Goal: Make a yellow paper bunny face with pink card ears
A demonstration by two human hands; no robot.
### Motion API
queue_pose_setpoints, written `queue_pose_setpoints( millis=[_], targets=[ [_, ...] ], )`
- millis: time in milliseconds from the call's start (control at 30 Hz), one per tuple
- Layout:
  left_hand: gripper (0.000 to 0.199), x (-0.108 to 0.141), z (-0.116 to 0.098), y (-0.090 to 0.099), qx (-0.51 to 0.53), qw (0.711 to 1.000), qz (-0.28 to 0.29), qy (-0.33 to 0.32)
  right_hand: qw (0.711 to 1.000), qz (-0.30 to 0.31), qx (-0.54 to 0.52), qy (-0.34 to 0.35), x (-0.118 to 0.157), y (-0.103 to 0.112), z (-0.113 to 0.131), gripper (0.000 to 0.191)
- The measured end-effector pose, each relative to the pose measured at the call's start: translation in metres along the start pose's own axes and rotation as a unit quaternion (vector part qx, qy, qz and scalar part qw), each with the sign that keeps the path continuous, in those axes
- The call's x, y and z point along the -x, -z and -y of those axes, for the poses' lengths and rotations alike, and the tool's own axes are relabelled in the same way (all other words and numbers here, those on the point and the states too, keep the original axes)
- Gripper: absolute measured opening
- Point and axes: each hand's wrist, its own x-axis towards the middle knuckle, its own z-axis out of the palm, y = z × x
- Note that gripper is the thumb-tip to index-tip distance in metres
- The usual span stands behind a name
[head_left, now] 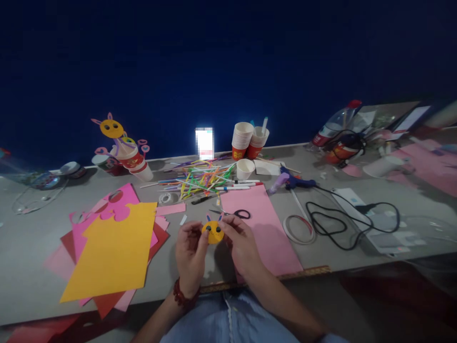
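Between my two hands, over the table's near side, is a small yellow paper bunny face (213, 233) with dark eyes and upright ears. My left hand (191, 250) pinches its left edge with thumb and fingers. The thumb and fingertips of my right hand (243, 243) hold its right side near an ear. Just behind the face lie black-handled scissors (243, 214), partly on a pink paper sheet (264, 233). A small white strip (183, 219) rests left of the scissors.
Yellow and coloured sheets (114, 247) are stacked at left. Behind lie mixed pipe cleaners (207, 178), paper cups (243, 138) and a lit phone (204, 144). A finished-looking bunny (111, 128) stands in a cup at back left. A glue gun (294, 181) and black cable (328, 214) lie at right.
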Motion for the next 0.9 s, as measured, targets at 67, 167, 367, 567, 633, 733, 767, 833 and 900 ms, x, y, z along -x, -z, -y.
queue_pose_setpoints(
  millis=[67,167,367,567,633,733,767,833,900],
  targets=[
    [0.022,0.0003,0.0004,0.0001,0.002,1.0,0.002,-0.002,1.0,-0.004,0.002,-0.002,0.0003,-0.0003,0.0004,0.019],
    [0.023,0.0007,0.0017,0.0003,-0.005,1.0,-0.004,-0.006,1.0,-0.005,-0.001,0.001,0.0001,-0.001,0.0008,0.021],
    [0.021,0.0016,0.0034,-0.0001,-0.033,0.999,-0.012,-0.036,1.0,-0.006,-0.004,-0.009,0.0003,-0.0028,0.0022,0.02],
    [0.021,0.0013,0.0022,-0.0004,-0.037,0.998,-0.013,-0.042,1.0,-0.014,0.013,-0.004,0.0021,-0.0021,0.0025,0.021],
    [0.021,0.0012,0.002,-0.0001,-0.034,0.999,-0.015,-0.035,1.0,-0.009,0.02,-0.002,0.0021,-0.0013,0.0027,0.022],
    [0.021,0.0011,0.0027,-0.0001,-0.022,0.999,-0.012,-0.027,1.0,-0.007,0.025,0.003,0.0014,-0.0006,0.0031,0.022],
    [0.021,0.0011,0.003,-0.0002,-0.02,0.999,-0.01,-0.024,1.0,-0.007,0.024,0.003,0.0012,-0.0006,0.0032,0.022],
    [0.021,0.0011,0.0035,-0.0002,-0.018,1.0,-0.007,-0.021,1.0,-0.007,0.019,0.001,0.0009,-0.0007,0.0032,0.021],
    [0.021,0.001,0.0035,0.0,-0.018,1.0,-0.008,-0.022,1.0,-0.006,0.009,-0.007,0.0009,-0.0008,0.003,0.022]
  ],
)
